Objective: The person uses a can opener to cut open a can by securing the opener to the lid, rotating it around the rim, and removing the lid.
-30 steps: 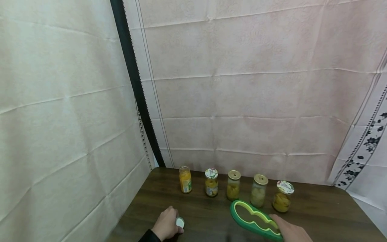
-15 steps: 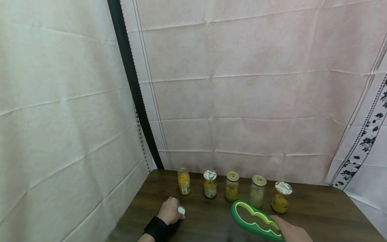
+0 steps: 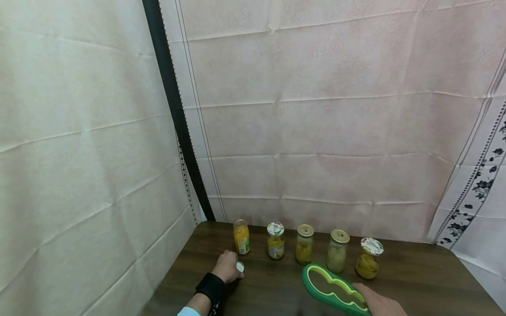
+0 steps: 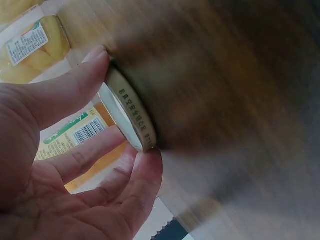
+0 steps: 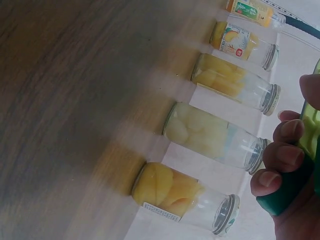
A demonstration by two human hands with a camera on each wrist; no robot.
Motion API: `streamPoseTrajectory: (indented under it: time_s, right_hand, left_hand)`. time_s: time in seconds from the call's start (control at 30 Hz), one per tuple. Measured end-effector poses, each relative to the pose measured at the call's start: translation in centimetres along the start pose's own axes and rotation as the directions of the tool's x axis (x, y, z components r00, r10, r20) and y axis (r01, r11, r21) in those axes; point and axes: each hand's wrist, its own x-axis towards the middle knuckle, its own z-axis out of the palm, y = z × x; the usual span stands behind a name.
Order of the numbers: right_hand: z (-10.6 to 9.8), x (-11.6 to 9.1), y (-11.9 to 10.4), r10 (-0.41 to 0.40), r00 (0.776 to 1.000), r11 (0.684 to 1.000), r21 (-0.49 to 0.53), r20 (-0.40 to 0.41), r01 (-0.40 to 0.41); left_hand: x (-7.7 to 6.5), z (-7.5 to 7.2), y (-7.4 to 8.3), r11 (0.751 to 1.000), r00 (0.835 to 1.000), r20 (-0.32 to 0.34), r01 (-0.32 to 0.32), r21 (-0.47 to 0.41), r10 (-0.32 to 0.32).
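My left hand (image 3: 227, 267) pinches a metal jar lid (image 4: 131, 112) by its edge, thumb on one side and fingertips on the other. The lid stands on edge close over the table, its pale inner side facing the palm. Just beyond this hand is an upright lidless jar (image 3: 242, 240) of orange-yellow fruit with a green and yellow label. On the right, my right hand (image 3: 380, 300) grips one end of a green jar opener (image 3: 327, 299) with a scalloped lime inner edge. In the right wrist view its fingers (image 5: 286, 157) curl round the opener's green body.
Several lidded fruit jars stand in a row toward the back: one with a patterned lid (image 3: 276, 240), two with gold lids (image 3: 305, 244) (image 3: 337, 251), and another patterned-lid jar (image 3: 368, 259) at the right. Behind the dark wood table (image 3: 272, 285) hangs a pale cloth (image 3: 316, 131).
My left hand has moved forward across the table with the lid, closer to the lidless jar. The right hand and jar opener have stayed almost in place.
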Motion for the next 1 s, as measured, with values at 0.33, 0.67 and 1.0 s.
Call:
streamPoseTrajectory:
  time_s: [0.33, 0.67, 1.0]
  right_hand:
    - [0.0, -0.2, 0.9, -0.07, 0.997, 0.997, -0.045, -0.027, 0.068]
    - [-0.8, -0.3, 0.3, -0.084, 0.996, 0.996, -0.031, -0.029, 0.084]
    - [-1.3, 0.4, 0.0, -0.113, 0.987, 0.993, -0.039, -0.114, 0.109]
  left_hand:
    - [0.1, -0.1, 0.3, 1.0, 1.0, 0.02, 0.021, -0.003, -0.021]
    - [0.5, 0.3, -0.7, 0.999, 0.999, 0.035, 0.038, -0.032, -0.037]
    - [-1.1, 0.2, -0.3, 0.995, 0.994, 0.092, 0.059, -0.082, -0.052]
